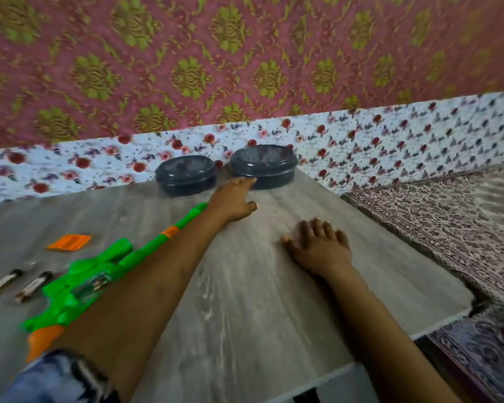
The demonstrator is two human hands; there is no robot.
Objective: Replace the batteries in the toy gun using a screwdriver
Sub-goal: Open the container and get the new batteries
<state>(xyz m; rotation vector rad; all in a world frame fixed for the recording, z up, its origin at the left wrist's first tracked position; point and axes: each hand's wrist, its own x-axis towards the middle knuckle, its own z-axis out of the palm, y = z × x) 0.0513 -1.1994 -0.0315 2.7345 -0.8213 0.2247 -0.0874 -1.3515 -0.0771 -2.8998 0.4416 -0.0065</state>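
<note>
Head view looks down on a grey wood-grain worktop (245, 286) set against a floral-covered ledge, with patterned bedding off to the right. Two dark round lidded containers stand at the far edge, side by side: the left container (185, 174) and the right container (264, 165). One green and orange toy gun (99, 274) lies diagonally at the left, its barrel pointing toward the containers and partly hidden beneath the left forearm, which crosses over it. Two batteries (18, 283) lie just left of the gun, blurred, and one orange cover piece (69, 242) lies beyond them. The left hand (233, 202) reaches forward, fingers spread and empty, fingertips at the base of the right container. The right hand (320, 245) rests flat on the worktop, fingers splayed, holding nothing.
</note>
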